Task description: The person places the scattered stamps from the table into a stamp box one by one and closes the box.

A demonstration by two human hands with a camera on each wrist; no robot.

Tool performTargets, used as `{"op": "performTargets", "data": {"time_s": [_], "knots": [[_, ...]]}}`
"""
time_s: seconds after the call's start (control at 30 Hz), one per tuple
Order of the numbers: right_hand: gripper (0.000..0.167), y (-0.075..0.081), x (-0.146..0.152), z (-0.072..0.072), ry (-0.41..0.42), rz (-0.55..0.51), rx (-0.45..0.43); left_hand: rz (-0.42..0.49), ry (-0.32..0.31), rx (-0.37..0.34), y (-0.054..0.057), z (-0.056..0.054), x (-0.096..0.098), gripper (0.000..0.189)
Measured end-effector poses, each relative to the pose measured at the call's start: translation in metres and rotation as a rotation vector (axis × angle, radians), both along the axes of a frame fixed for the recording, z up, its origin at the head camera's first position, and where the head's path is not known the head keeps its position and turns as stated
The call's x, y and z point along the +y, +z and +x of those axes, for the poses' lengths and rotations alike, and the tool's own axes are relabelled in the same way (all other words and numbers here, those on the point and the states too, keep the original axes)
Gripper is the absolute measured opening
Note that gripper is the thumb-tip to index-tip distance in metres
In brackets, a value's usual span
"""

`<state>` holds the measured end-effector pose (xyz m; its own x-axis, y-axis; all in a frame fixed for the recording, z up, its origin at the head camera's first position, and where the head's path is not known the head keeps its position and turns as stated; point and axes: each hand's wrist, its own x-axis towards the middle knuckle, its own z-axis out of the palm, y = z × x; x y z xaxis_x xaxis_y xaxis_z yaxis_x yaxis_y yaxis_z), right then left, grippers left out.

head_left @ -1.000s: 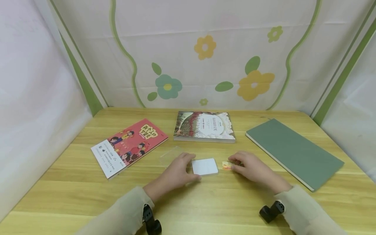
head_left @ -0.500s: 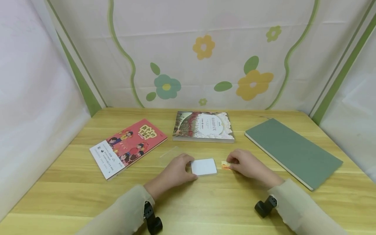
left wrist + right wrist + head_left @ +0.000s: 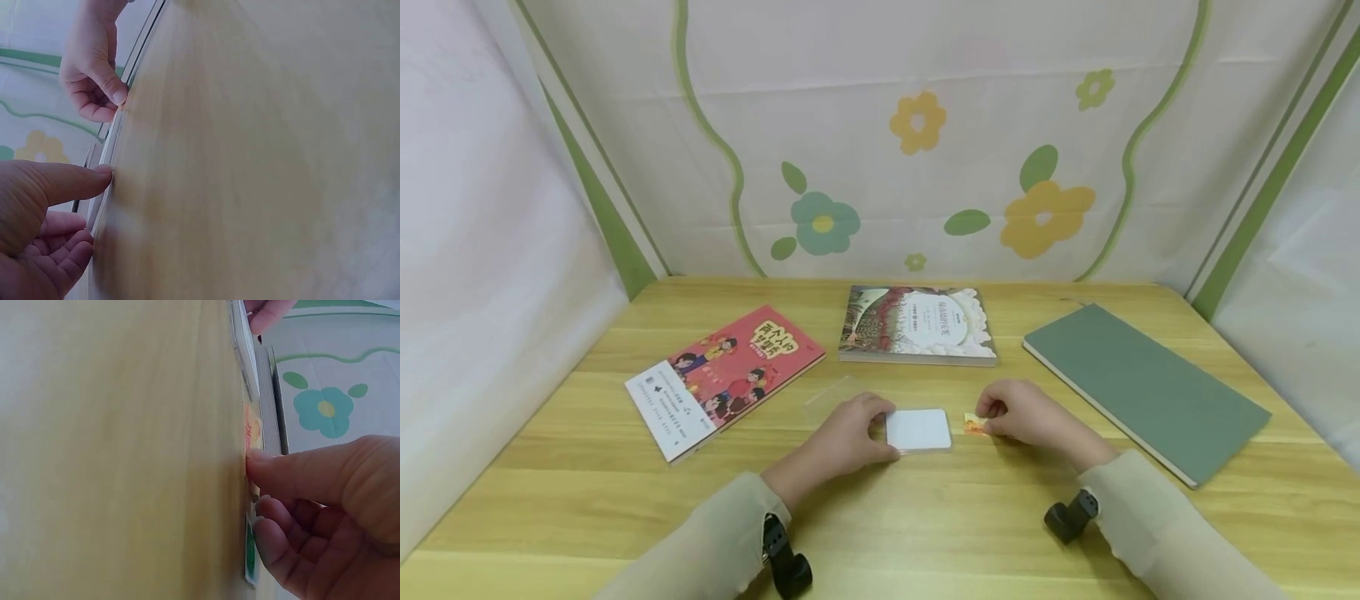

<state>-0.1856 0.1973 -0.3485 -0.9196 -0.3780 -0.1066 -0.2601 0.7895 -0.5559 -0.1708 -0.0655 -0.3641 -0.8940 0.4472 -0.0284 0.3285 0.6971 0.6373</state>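
A white rounded stack of cards in a low clear case [image 3: 918,429] lies flat near the middle of the table. My left hand [image 3: 847,440] holds the case at its left end, thumb at the near corner and index finger at the far one. Just right of the case, a small yellow-orange card [image 3: 973,423] with red print lies close over the wood. My right hand [image 3: 1030,417] pinches the card's right end; in the right wrist view the thumb presses on the printed card [image 3: 250,428] and the other fingers curl beneath.
A thin clear plastic lid [image 3: 831,397] lies beyond the left hand. Around the work stand a red picture book [image 3: 741,358] at left, an illustrated book [image 3: 917,325] at the back, and a green notebook [image 3: 1142,387] at right. A flowered curtain [image 3: 850,150] rises behind the table.
My right fingers have drawn closer together on the small card, and the right wrist has shifted a little left. The left hand keeps its hold on the case, which stays in place.
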Motion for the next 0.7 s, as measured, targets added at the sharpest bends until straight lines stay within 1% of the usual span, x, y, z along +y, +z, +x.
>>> {"op": "performTargets", "data": {"time_s": [0.1, 0.2, 0.43, 0.7], "knots": [[0.01, -0.0016, 0.0009, -0.0002, -0.014, -0.024, -0.015, 0.007, -0.003, 0.003, -0.0006, 0.0007, 0.0, 0.056], [0.011, -0.0032, 0.0014, 0.0002, -0.02, -0.037, -0.012, 0.004, -0.004, 0.009, -0.0011, 0.0013, 0.0001, 0.055], [0.015, -0.0055, 0.0008, 0.0019, -0.021, -0.032, 0.034, 0.003, 0.002, -0.006, -0.0016, 0.0017, 0.0005, 0.055], [0.016, -0.0085, 0.0008, 0.0035, -0.03, -0.086, 0.063, 0.026, 0.007, -0.019, -0.0013, 0.0009, 0.0004, 0.055]]}}
